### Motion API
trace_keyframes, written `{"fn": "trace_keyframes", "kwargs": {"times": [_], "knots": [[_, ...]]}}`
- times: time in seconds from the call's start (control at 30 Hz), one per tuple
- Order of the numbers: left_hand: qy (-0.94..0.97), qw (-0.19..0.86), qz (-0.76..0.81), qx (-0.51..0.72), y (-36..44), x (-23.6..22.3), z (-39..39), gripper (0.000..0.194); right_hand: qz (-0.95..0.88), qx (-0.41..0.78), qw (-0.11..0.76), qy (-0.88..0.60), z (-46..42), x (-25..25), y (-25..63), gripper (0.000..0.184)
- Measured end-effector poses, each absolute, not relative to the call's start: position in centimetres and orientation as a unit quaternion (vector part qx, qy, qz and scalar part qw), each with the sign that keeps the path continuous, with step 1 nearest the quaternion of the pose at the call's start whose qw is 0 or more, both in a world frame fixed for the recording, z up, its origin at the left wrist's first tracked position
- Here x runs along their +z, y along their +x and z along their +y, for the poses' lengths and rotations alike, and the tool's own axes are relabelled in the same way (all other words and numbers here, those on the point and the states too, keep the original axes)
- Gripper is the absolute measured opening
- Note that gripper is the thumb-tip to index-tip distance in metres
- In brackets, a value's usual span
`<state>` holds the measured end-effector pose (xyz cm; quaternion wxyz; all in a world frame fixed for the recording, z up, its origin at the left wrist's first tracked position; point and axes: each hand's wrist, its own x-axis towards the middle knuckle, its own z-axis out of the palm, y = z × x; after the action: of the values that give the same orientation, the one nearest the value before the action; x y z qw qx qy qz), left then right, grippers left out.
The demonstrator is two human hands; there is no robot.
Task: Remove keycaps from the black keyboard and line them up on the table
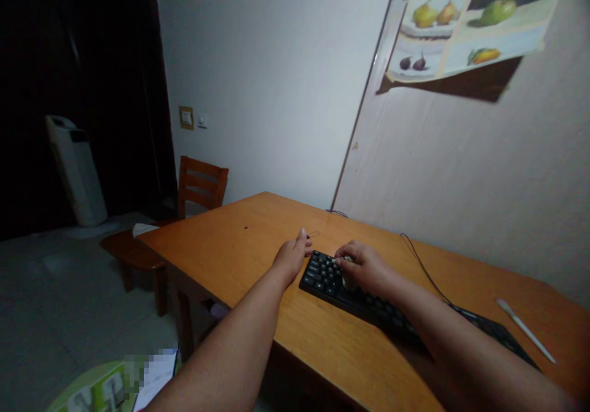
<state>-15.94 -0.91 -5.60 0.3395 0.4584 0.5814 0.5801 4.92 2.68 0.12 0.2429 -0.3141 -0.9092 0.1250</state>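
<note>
A black keyboard (pixel 322 277) lies on the wooden table (pixel 221 246), running from the middle toward the lower right. My left hand (pixel 290 258) is at its left end, thumb raised and fingers stretched forward. A thin dark loop (pixel 315 234) shows just beyond those fingers; whether they touch it I cannot tell. Over the left part of the keys, my right hand (pixel 364 267) is closed on a whitish, crumpled piece, apparently cloth or tissue (pixel 349 283), mostly hidden under the palm. My right forearm covers much of the keyboard's right side.
A white brush-like stick (pixel 528 332) and a dark flat object (pixel 498 332) with a cord (pixel 424 264) lie to the right. A wooden chair (pixel 203 181) stands behind the table's left end. A green stool or tray (pixel 87 387) holding items is at lower left.
</note>
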Motion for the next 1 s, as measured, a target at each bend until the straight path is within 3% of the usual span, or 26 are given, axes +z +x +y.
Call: {"fn": "trace_keyframes", "kwargs": {"times": [0.43, 1.0], "knots": [[0.487, 0.293, 0.599, 0.564, -16.1, -6.5, -0.4, 0.066, -0.937, 0.103, 0.164, -0.290, 5.2, -0.4, 1.5, 0.012], [0.503, 0.261, 0.639, 0.520, -15.8, -5.8, -0.8, 0.069, -0.954, 0.088, 0.131, -0.255, 5.0, -0.2, 1.0, 0.011]]}}
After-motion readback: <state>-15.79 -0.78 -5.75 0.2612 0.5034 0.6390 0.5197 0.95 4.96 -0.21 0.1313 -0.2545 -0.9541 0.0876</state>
